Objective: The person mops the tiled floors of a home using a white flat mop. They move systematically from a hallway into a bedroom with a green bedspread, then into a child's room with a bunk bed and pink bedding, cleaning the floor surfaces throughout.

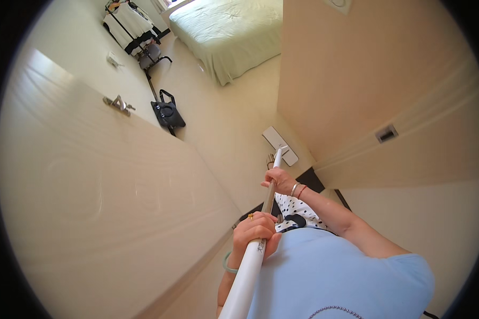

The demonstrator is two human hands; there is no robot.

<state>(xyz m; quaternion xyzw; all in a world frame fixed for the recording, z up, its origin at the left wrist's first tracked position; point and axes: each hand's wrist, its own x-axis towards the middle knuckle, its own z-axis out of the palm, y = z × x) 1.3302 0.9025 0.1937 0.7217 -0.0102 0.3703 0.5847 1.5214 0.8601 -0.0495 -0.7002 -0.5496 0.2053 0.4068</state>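
Note:
A flat mop with a long white pole (245,282) runs up from the lower edge in front of my body. Its flat, light-coloured head (274,137) rests on the pale floor by the foot of the right-hand wall. My left hand (254,234), with a ring and a pale green bangle, is wrapped round the upper part of the pole, close to my chest. Farther down, my right hand (281,181), wearing a silver bangle and a red string, grips the same pole. Beneath my hands, dotted white cloth and dark patches show, partly hidden by the pole.
On the left stands an open, light-coloured door with a metal handle (121,105). Beyond it a black handbag (167,112) sits on the floor along the wall. A bed (234,45) with a pale green cover and a clothes rack (127,24) are farther back. A wall (346,80) rises on the right.

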